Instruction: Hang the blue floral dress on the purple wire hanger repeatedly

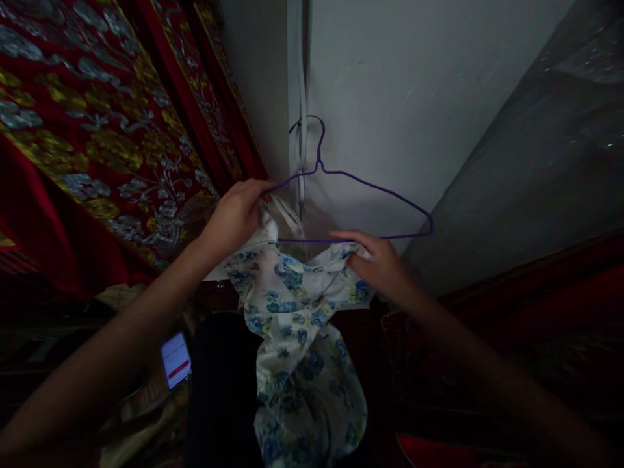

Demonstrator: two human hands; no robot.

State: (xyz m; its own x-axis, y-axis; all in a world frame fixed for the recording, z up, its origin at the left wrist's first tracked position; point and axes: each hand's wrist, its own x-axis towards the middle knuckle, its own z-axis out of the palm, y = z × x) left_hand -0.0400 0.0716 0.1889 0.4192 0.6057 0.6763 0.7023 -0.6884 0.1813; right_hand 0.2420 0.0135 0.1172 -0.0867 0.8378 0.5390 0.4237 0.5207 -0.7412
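The floral garment hangs nearest. The left hand pinches one shoulder of it together with the purple hanger; the right hand pinches the other at the hanger's lower bar. A pale wall stands behind.

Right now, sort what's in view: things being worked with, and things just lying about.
In use:
- Purple hanger, its left end in the left hand
- Blue-and-white floral garment, its edge pinched by the right hand

Just about:
- Phone, screen lit, lower left
- Red embroidered cloth, upper left
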